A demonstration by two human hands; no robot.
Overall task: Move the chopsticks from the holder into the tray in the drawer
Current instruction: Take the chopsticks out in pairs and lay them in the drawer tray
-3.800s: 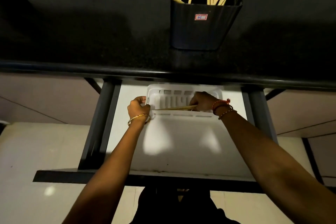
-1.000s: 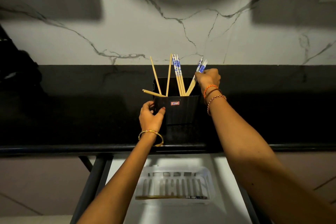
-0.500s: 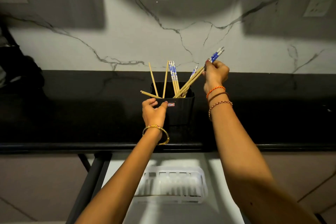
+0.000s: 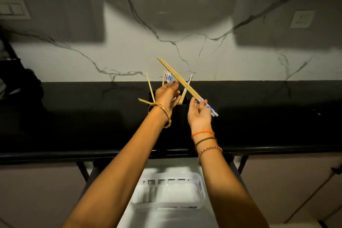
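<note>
My right hand (image 4: 199, 114) grips a pair of wooden chopsticks with blue-and-white ends (image 4: 182, 83), lifted clear of the black holder (image 4: 180, 112) and slanting up to the left. My left hand (image 4: 166, 95) hovers with fingers spread in front of the holder's mouth, hiding much of it, fingertips close to the pair. Several chopsticks (image 4: 150, 89) still stand in the holder. Below the counter, the white slotted tray (image 4: 167, 193) lies in the open drawer (image 4: 166, 216).
The black countertop (image 4: 74, 122) runs across the view, its front edge overhanging the drawer. Behind it rises a white marble wall with a switch plate (image 4: 13, 8) and a socket (image 4: 301, 18). Dark drawer rails (image 4: 82, 170) flank the tray.
My right hand has pulled the blue-ended pair out of the holder and turned it so the tips point up and left. My left hand let go of the holder and rose toward the pair.
</note>
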